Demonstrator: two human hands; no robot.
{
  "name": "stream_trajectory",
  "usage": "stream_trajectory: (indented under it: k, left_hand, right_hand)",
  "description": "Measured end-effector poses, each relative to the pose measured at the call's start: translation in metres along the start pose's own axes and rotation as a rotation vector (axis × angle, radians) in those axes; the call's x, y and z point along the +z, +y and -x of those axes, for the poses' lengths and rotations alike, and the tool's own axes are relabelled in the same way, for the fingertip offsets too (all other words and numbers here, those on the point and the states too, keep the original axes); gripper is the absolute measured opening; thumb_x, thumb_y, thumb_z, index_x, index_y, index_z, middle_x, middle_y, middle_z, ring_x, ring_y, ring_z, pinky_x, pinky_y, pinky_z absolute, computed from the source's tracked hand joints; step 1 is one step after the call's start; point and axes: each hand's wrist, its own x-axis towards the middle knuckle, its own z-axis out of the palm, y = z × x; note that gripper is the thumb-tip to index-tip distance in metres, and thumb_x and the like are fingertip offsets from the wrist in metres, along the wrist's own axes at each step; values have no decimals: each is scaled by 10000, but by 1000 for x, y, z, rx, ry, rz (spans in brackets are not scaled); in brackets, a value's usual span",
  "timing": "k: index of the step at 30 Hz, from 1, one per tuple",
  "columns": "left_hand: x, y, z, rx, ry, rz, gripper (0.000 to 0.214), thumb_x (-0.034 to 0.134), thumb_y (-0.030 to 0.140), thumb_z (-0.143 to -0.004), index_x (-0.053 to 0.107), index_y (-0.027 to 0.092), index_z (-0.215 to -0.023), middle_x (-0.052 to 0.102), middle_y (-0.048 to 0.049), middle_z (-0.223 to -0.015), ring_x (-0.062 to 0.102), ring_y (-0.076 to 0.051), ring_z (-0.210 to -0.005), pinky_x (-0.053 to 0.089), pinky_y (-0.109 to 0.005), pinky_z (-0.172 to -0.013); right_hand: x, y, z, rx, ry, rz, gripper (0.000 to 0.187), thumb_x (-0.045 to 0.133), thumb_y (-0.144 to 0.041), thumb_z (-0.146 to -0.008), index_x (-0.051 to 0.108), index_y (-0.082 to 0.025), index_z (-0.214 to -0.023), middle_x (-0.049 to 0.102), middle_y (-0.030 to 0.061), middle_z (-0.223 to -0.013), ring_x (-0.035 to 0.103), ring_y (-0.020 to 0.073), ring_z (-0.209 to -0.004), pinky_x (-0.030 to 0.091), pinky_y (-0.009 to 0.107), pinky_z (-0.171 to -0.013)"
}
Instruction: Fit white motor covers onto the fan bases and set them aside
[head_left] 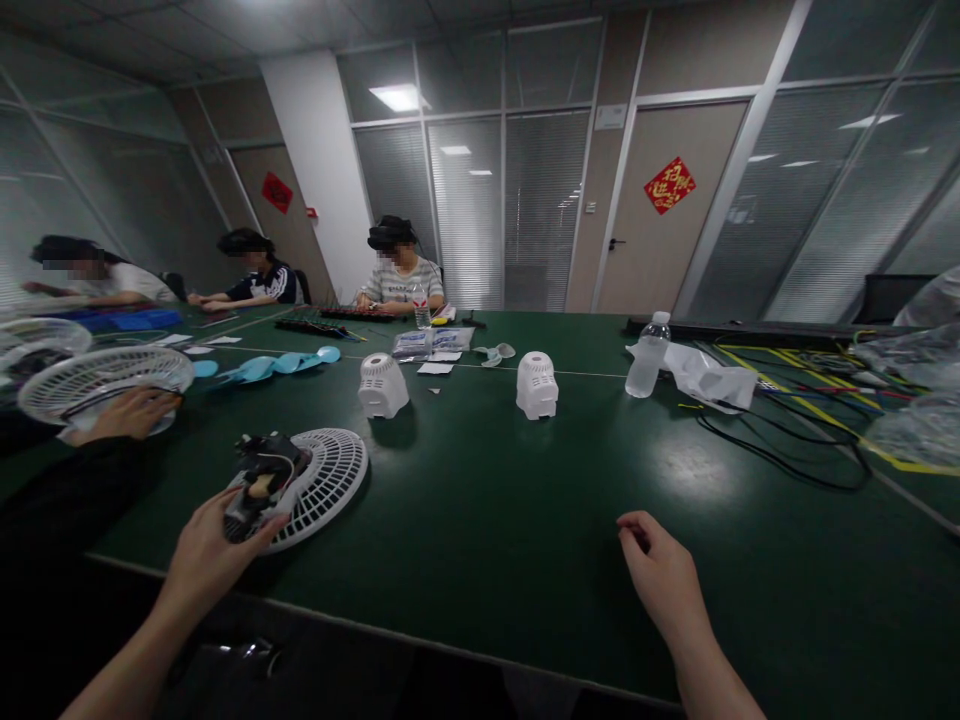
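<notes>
My left hand (214, 545) grips the motor block (262, 480) mounted on a white round fan grille (322, 485), which lies flat on the green table (480, 500) near its front edge. Wires run over the motor. My right hand (660, 575) hovers low over the bare table to the right, fingers curled inward, holding nothing that I can see. Two white motor housings (382, 385) (537, 384) stand upright further back, out of reach of both hands.
A co-worker's hand (131, 412) holds another grille (97, 380) at the left. Blue fan blades (274, 365) lie behind. A water bottle (647, 355), white plastic bags (705, 375) and black and yellow cables (810, 420) sit right. Three people sit at the far end.
</notes>
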Motion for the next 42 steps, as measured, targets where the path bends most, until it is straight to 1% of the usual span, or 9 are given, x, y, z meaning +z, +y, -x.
stream_trajectory:
  k: [6,9,12,18,25,30,35,39,42]
  left_hand:
    - [-4,16,5,-29,20,-15,800,682,689,-622,539,173,-1216,557,-127,-1411,530,-336,-1310,429,-461,-1103]
    - [-4,27,13,-34,43,12,885,691,678,-632,495,133,-1300,507,-177,-1448,483,-346,-1353,400,-479,-1128]
    - [-3,39,20,-66,81,40,935,680,678,-648,478,85,-1342,524,-221,-1411,493,-378,-1334,410,-495,-1117]
    - [-3,51,24,-141,146,84,845,672,645,-671,520,127,-1321,577,-196,-1357,541,-374,-1285,441,-504,-1082]
    - [-2,68,37,-43,287,62,783,667,613,-677,538,134,-1283,591,-172,-1338,549,-330,-1281,423,-441,-1115]
    - [-2,85,53,-86,298,95,776,673,616,-669,571,127,-1263,614,-171,-1299,585,-347,-1231,454,-461,-1090]
    - [0,125,83,-106,276,190,767,705,579,-672,576,143,-1290,620,-155,-1305,599,-351,-1218,466,-486,-1082]
    - [6,178,114,-35,242,320,720,717,520,-699,569,164,-1307,617,-149,-1315,592,-346,-1229,465,-492,-1090]
    - [13,221,138,74,161,442,690,720,476,-716,545,207,-1327,592,-141,-1355,553,-350,-1285,441,-512,-1122]
  right_hand:
    - [1,2,-1,-21,12,11,273,477,-406,-860,675,-248,-962,744,33,-869,697,229,-767,503,315,-640]
    - [1,2,-2,-25,18,30,264,472,-398,-851,668,-247,-944,742,31,-853,696,230,-765,497,320,-654]
    - [1,1,-3,-15,5,38,271,463,-400,-851,666,-247,-946,744,35,-854,699,234,-764,497,325,-656]
    - [2,3,-4,-22,13,36,287,473,-420,-844,680,-248,-943,751,39,-856,704,243,-778,503,332,-660]
    - [1,3,-4,-11,10,8,302,475,-437,-836,689,-251,-941,749,36,-841,699,238,-740,510,327,-626]
    - [0,2,-4,4,3,12,311,485,-443,-827,692,-246,-952,751,41,-853,697,239,-734,509,325,-608]
    - [0,-2,-4,4,-7,32,300,477,-429,-826,681,-250,-953,752,37,-855,699,239,-741,506,326,-622]
    - [-1,-8,-4,1,2,52,291,472,-415,-818,688,-253,-927,757,35,-833,701,245,-740,501,333,-636]
    - [-2,-8,-4,-10,-7,47,294,472,-423,-830,688,-253,-936,759,40,-856,707,251,-769,510,337,-650]
